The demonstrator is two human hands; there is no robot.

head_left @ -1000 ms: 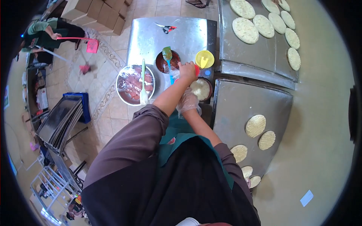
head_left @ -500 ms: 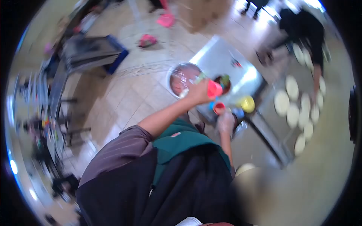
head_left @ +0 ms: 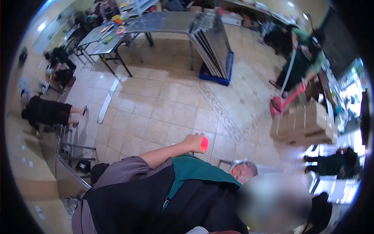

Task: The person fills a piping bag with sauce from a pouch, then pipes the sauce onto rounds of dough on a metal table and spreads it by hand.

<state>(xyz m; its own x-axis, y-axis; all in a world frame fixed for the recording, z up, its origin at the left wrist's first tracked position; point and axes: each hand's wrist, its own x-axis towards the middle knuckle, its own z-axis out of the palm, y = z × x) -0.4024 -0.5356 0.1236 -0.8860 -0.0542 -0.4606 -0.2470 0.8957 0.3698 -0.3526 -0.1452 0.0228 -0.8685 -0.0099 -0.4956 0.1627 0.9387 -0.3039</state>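
Observation:
My left hand (head_left: pixel 192 142) is closed around a bright red-pink cup (head_left: pixel 204 144), held out in front of my body over the tiled floor. What the cup contains cannot be made out. Near the lower middle, beside my green apron (head_left: pixel 202 169), stands a round basin (head_left: pixel 253 169) with pinkish contents, partly under clear plastic. A blurred patch covers the area right of it. My right hand is out of sight.
Beyond the tiled floor stand metal tables (head_left: pixel 161 23) and a stack of trays (head_left: pixel 212 45) on a blue base (head_left: pixel 218 79). At right are cardboard boxes (head_left: pixel 300 124) and a person (head_left: pixel 304 58) with a broom and red dustpan (head_left: pixel 277 106). Another person (head_left: pixel 46 111) is at left.
The view has swung toward the room, taking the metal worktop and round pale pieces out of sight. My left hand still holds the cup, now away from the basin; my right hand has left view.

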